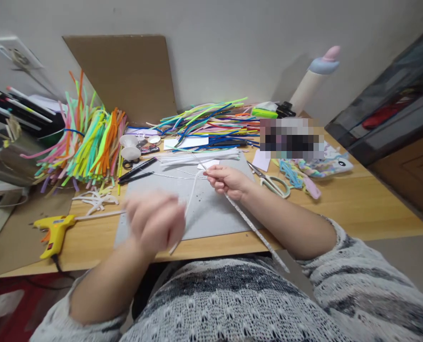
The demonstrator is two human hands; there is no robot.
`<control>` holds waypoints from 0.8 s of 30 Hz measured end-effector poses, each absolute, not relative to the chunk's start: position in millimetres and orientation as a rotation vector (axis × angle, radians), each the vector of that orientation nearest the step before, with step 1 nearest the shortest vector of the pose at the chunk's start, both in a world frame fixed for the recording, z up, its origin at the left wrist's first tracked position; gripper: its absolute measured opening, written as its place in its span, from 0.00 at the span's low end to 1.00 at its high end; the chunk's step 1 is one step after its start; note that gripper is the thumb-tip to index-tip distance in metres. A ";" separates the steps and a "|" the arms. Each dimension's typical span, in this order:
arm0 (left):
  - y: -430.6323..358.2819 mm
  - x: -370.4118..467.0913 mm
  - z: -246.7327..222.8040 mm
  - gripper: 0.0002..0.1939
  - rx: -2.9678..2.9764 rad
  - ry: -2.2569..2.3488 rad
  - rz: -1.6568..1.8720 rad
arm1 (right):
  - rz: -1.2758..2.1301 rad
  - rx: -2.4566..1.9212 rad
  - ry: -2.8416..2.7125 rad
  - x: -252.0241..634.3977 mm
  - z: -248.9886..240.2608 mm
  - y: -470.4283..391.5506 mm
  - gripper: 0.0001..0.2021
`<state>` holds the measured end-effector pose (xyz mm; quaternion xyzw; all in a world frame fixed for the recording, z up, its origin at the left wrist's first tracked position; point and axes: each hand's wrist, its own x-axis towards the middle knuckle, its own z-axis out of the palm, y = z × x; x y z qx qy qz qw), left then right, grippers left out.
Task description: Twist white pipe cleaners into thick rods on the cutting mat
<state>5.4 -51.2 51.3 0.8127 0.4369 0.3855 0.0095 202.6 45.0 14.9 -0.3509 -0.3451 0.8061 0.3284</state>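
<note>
My right hand [227, 183] is closed over the grey mat [211, 223], its thumb and fingers pinching a white pipe cleaner [256, 230]. One length slants from below this hand toward me, past the table's front edge. A second white strand [192, 195] bends from the fingertips down to the left; I cannot tell whether the two are one piece. A thin, wire-like tip sticks out above the fingers. My left hand [156, 221] is raised over the mat's left side, smeared by motion. Its fingers look curled, but whether they hold anything does not show.
White pipe cleaners [200, 159] lie along the mat's back, beside black pens [138, 170]. Scissors [270, 183] rest on the right. A yellow glue gun [54, 232] lies left with its cord. Colourful pipe-cleaner bundles [90, 147] stand behind, near a cardboard sheet [122, 76].
</note>
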 end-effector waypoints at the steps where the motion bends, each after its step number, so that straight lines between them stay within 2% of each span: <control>1: -33.3 9.6 43.8 0.13 2.415 1.411 1.213 | 2.118 -0.931 -0.908 200.8 11.7 42.6 0.11; 5: 8.6 25.3 9.3 0.13 1.703 1.326 1.048 | 2.104 -0.966 -0.948 193.4 4.5 32.6 0.13; 7: 7.9 30.5 -2.5 0.10 1.611 1.325 0.963 | 2.080 -0.979 -0.950 191.3 3.2 30.3 0.14; 9: -1.1 32.3 -5.5 0.10 1.822 1.406 0.920 | 2.039 -1.002 -0.966 190.7 2.6 29.9 0.14; 12: -14.1 27.2 8.4 0.09 2.486 1.464 0.763 | 1.927 -1.044 -1.128 191.1 3.4 28.8 0.12; 16: -14.0 12.5 49.8 0.12 3.052 1.192 0.456 | 1.744 -1.079 -1.540 191.0 12.1 17.9 0.08; 20: -0.8 4.6 86.3 0.13 3.020 0.831 0.223 | 1.710 -1.064 -1.784 188.4 22.9 -0.2 0.08; 24: 17.7 2.7 94.6 0.09 2.602 0.641 0.165 | 1.954 -0.952 -1.720 185.3 24.9 -12.2 0.07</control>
